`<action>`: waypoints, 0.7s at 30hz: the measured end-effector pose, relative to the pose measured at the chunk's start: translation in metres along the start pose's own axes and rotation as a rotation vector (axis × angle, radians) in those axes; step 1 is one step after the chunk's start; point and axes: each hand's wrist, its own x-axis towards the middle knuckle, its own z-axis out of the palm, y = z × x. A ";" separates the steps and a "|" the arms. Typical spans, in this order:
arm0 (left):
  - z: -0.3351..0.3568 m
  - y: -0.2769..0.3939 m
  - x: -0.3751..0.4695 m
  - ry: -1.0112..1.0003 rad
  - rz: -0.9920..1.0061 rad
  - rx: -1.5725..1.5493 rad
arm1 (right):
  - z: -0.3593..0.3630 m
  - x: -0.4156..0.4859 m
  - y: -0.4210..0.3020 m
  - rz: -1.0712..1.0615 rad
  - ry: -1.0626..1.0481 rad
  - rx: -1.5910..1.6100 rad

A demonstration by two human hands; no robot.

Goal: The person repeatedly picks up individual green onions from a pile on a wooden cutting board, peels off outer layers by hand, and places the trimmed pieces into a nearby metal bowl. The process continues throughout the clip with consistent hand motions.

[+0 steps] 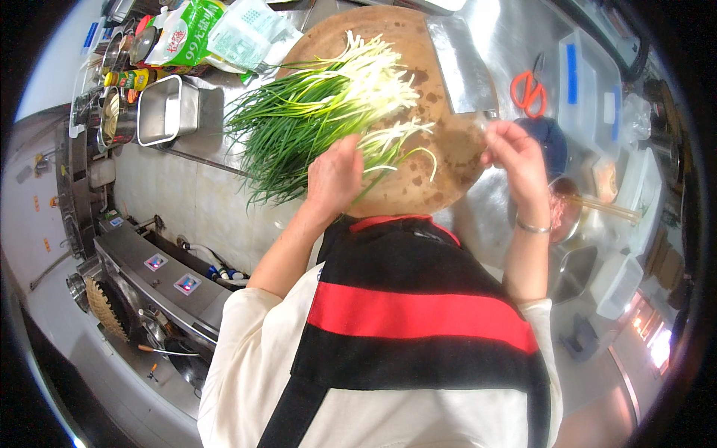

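A large heap of thin green onions or chives [313,106] lies on a round wooden chopping board [442,185]. Its white ends point right, and its green leaves hang past the board's left side. My left hand [337,171] is closed around some stalks at the heap's near side, their pale ends sticking out to the right. Over the board's right edge, my right hand [516,155] has thumb and fingers pinched together; whether anything small sits between them is unclear. Just beyond that hand, a cleaver [462,64] lies flat on the board, its short handle end towards me.
Orange-handled scissors [527,94] and a clear plastic bin [588,89] stand to the right. Nearer is a bowl of minced meat [560,210] with chopsticks [608,207]. On the left are a steel container [162,112], a yellow-capped bottle [130,79] and a green-white bag [187,36].
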 end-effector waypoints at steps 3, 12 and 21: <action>-0.004 0.009 -0.001 -0.053 -0.026 -0.280 | 0.007 -0.014 0.003 0.011 -0.104 0.109; 0.005 0.016 0.014 0.008 -0.075 -0.280 | 0.096 0.040 0.049 0.224 -0.062 0.197; -0.002 0.001 0.019 0.053 0.033 -0.331 | 0.119 0.070 0.056 0.250 -0.043 0.188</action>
